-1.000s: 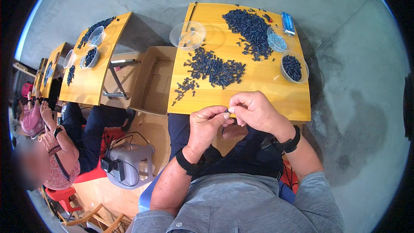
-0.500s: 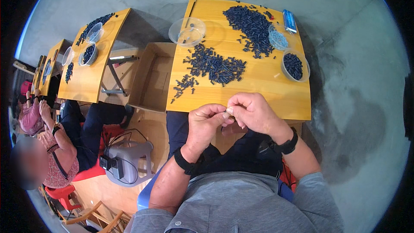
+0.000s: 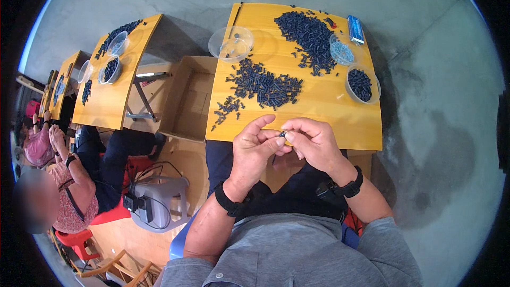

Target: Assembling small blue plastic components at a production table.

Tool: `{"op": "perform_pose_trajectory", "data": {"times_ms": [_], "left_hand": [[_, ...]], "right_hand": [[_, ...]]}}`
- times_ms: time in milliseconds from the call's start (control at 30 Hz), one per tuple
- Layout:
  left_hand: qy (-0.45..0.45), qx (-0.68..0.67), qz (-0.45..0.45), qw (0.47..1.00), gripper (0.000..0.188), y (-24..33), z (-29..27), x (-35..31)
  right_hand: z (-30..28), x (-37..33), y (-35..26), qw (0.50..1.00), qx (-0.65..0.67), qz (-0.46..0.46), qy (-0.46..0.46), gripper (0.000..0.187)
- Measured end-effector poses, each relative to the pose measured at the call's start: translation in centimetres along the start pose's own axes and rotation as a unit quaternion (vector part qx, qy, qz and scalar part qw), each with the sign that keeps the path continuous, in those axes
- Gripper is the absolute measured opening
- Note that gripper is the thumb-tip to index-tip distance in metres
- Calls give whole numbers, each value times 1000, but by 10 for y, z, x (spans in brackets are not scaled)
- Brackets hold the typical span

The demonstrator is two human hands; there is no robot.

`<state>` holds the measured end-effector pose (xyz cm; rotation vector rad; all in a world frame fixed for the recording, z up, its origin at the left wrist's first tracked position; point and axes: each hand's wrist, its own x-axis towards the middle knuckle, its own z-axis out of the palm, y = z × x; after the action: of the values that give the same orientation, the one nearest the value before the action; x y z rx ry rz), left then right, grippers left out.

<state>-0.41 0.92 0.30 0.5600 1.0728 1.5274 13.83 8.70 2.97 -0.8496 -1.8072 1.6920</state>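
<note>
Close together at the table's near edge, my left hand and my right hand pinch a small black part between their fingertips. Most of that part is covered by the fingers, so its exact kind does not show. On the yellow wooden table just beyond lies a loose pile of small black cylindrical pieces. A bigger pile of similar dark pieces spreads at the back. A clear tub at the right edge is filled with black pieces.
Beside the back pile sit a clear dish of light-blue bits and a blue box. A clear round container stands at the far left corner. An open cardboard box is left of the table. Co-workers sit at tables farther left.
My left index finger has lifted away from the pinch, and the small black part now shows between my fingertips. The view has shifted slightly; the piles look the same.
</note>
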Motion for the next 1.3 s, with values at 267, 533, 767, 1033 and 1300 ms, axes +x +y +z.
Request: {"op": "perform_pose_trajectory", "data": {"times_ms": [267, 533, 767, 1033, 1300], "left_hand": [[-35, -55, -37, 997, 35, -1, -3, -3], [-112, -11, -156, 981, 15, 0, -12, -16], [-158, 11, -167, 973, 15, 1, -11, -13], [-173, 8, -156, 973, 13, 12, -10, -17], [-159, -9, -115, 981, 14, 15, -10, -22]], "right_hand": [[-9, -1, -4, 998, 21, 8, -59, 13], [-14, -11, 1, 991, -66, -34, -110, 11], [-17, -15, 1, 979, -121, -123, -105, 8], [-12, -17, -8, 980, -93, -148, -91, 5], [-1, -24, -6, 994, 32, -89, -46, 12]]}}
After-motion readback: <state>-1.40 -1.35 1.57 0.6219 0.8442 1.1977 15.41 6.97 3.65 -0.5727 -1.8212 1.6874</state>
